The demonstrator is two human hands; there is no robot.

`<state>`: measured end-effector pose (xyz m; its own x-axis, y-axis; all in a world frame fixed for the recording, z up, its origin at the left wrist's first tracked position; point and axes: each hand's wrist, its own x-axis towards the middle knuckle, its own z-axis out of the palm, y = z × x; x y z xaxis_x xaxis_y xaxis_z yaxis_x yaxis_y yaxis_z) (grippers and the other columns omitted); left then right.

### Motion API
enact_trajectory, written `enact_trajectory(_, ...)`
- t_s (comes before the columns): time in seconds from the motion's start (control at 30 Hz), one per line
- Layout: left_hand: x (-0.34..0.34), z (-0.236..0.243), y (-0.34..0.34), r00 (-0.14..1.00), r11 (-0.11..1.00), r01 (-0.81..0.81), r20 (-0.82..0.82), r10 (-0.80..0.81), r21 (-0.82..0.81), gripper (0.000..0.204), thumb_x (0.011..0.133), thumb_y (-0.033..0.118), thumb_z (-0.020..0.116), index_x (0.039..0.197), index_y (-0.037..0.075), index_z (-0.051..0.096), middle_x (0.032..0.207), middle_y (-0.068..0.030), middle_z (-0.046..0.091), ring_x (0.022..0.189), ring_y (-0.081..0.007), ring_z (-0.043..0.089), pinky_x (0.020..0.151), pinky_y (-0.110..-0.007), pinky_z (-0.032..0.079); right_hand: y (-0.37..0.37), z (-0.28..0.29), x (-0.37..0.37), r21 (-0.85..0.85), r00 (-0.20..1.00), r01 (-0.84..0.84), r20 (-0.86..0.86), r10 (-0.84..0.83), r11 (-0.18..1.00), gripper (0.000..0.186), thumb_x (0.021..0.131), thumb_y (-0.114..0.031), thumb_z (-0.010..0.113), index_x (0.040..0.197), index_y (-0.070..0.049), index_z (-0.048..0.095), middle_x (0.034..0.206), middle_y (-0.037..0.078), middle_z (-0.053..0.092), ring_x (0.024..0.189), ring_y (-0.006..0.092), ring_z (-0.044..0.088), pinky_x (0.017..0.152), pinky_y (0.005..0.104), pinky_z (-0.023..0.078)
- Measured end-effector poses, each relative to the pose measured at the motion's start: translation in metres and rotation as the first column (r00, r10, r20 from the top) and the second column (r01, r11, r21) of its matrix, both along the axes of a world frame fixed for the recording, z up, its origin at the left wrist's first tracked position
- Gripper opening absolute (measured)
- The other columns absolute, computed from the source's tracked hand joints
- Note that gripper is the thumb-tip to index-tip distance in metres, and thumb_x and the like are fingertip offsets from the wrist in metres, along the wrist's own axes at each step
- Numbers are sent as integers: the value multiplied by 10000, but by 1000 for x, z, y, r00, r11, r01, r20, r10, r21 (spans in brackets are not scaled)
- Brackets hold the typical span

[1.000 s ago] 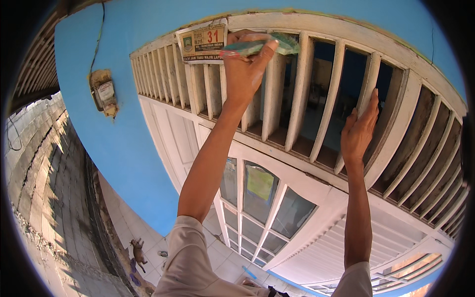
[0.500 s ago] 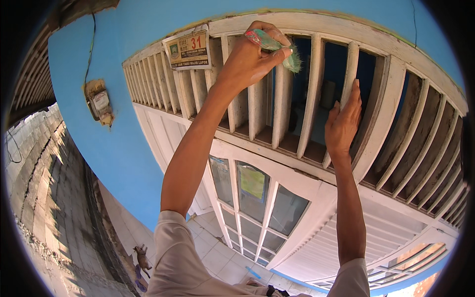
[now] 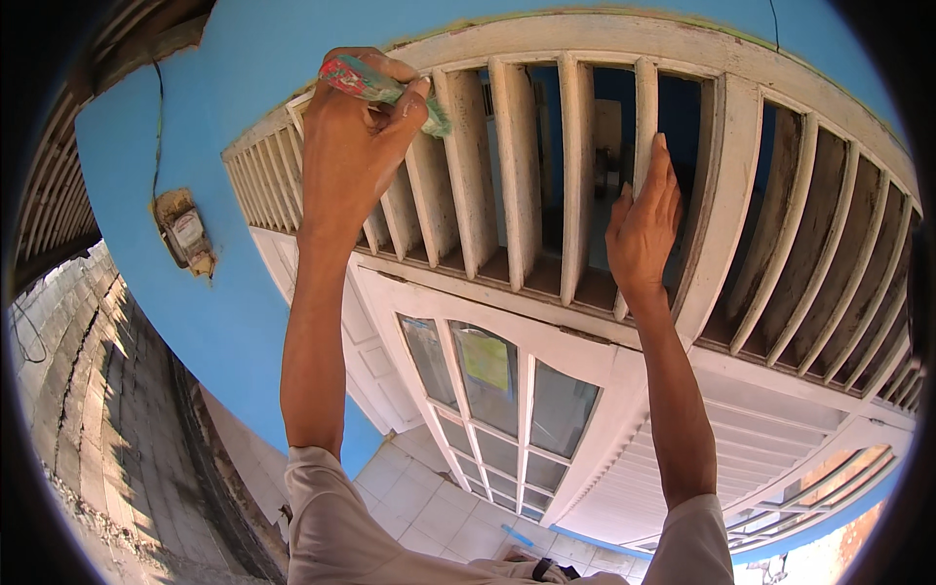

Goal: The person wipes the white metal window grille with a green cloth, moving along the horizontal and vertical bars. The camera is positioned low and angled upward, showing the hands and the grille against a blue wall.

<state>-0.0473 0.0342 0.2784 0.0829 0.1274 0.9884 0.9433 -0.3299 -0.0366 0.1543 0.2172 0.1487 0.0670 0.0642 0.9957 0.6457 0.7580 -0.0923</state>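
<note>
My left hand (image 3: 356, 146) is closed around a brush (image 3: 385, 90) with a mottled green and red handle. Its green bristles (image 3: 438, 119) point right, close to the upper ends of the slats of a weathered white wooden vent (image 3: 478, 185). My right hand (image 3: 645, 224) rests along a slat (image 3: 645, 102) farther right, fingers stretched upward and thumb apart on the slat's other side; nothing is held in it. Dirt and worn paint show on the slats and on the frame's top rail (image 3: 585, 37).
Below the vent is a white door with glass panes (image 3: 483, 366). An electric meter (image 3: 188, 234) with a cable sits on the blue wall (image 3: 244, 49). White floor tiles (image 3: 429, 507) lie far below. At left stands a grey block wall (image 3: 88, 390).
My left hand has moved left along the vent with the brush and now covers the sign that showed before. My right hand stays at the same slat while the view has shifted slightly.
</note>
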Motion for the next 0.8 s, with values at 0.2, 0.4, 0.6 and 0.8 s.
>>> enact_trajectory(0.2,2,-38,6,938,941,-312,-200,284,-131,477,923,415,664,970,-57,615,1050,-163,565,718,-320,669,605,-433,533,-12,1,11,47,991,122,57,-125,991,755,936,-102,596,1565,-52,182,1400,252,456,1201,405,519,1000,510,430)
enact_trajectory(0.4,32,-128,-12,940,818,-248,-334,73,-519,322,855,284,729,922,-11,615,926,-99,556,818,-282,650,682,-396,545,-125,-38,32,-525,549,-730,-67,833,439,822,843,-591,719,1409,-33,509,1012,109,609,740,143,622,601,297,509)
enact_trajectory(0.6,49,-190,-24,915,818,-205,-403,-35,-538,313,784,152,760,1035,24,623,1019,-63,537,929,-199,638,764,-321,585,-141,-64,31,-701,595,-604,-80,800,380,276,920,-105,712,1160,8,640,771,68,646,620,90,553,545,247,440)
enact_trajectory(0.8,32,-178,-61,991,948,133,64,-120,-290,725,829,185,787,1452,74,433,1479,-191,413,1233,-345,566,951,-400,547,-144,-11,17,-224,846,-528,-54,530,820,142,919,-71,685,1034,12,674,749,109,607,558,135,465,511,299,393)
